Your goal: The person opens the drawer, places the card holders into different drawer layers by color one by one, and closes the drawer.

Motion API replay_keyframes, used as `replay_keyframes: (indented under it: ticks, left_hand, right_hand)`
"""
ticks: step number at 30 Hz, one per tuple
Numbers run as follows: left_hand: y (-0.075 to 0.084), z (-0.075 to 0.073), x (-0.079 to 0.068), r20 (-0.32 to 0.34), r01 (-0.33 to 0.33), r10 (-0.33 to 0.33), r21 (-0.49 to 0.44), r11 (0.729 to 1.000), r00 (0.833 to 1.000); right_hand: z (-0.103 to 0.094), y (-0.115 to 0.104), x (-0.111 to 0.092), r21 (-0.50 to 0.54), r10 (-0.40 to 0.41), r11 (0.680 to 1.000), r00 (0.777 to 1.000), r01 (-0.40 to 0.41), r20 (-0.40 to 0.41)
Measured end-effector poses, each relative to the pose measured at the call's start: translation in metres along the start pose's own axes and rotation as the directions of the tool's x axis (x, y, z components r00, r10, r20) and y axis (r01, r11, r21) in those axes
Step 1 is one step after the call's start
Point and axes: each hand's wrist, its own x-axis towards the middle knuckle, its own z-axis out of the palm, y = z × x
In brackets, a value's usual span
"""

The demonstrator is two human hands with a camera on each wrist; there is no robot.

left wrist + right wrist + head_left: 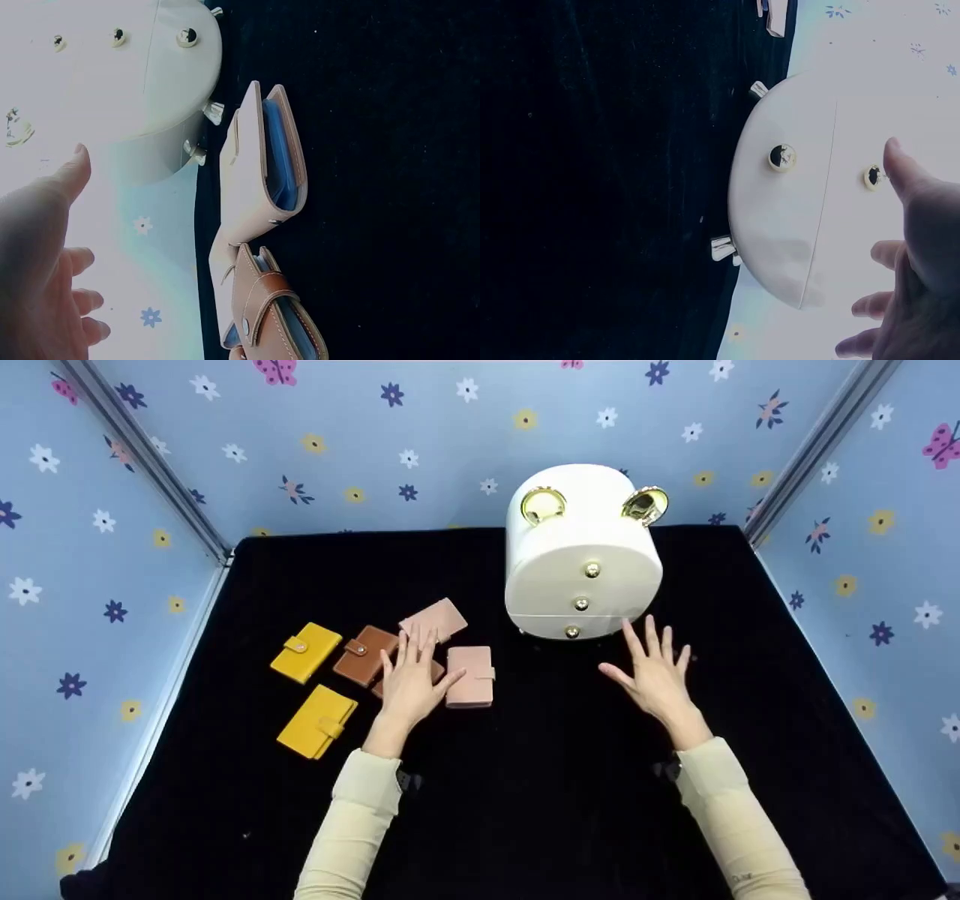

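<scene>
My left hand (411, 682) hovers with spread fingers over the card holders, holding nothing. Below it lie a brown card holder (365, 655) with a snap strap and a second brown one (378, 688), largely hidden by the hand. A pink card holder (470, 678) is beside the thumb, its blue inner sleeves showing in the left wrist view; another pink card holder (444, 619) lies just beyond the fingertips. My right hand (660, 682), fingers straight and spread, is near the lower front of a white drawer box (536, 585) and grips nothing.
Two yellow card holders, one farther back (315, 649) and one nearer (311, 727), lie at the left. The box has round gold knobs (581, 604), gold-rimmed ears (543, 505) and small feet. Flower-patterned walls (435, 427) enclose the black cloth (540, 810) on three sides.
</scene>
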Motion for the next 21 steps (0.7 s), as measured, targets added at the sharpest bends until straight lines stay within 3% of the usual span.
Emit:
replay_keyframes:
  ticks: [10,21]
  left_hand:
    - [0.002,0.001,0.001,-0.039,-0.011,0.010,-0.028,1.000,0.999]
    - [0.016,-0.003,0.002,-0.156,-0.066,0.047,-0.122,0.990,0.987]
  right_hand:
    - [-0.004,0.003,0.001,0.020,0.002,1.000,1.000,-0.002,0.001]
    - [-0.017,0.003,0.006,0.098,0.018,0.995,0.997,-0.011,-0.071]
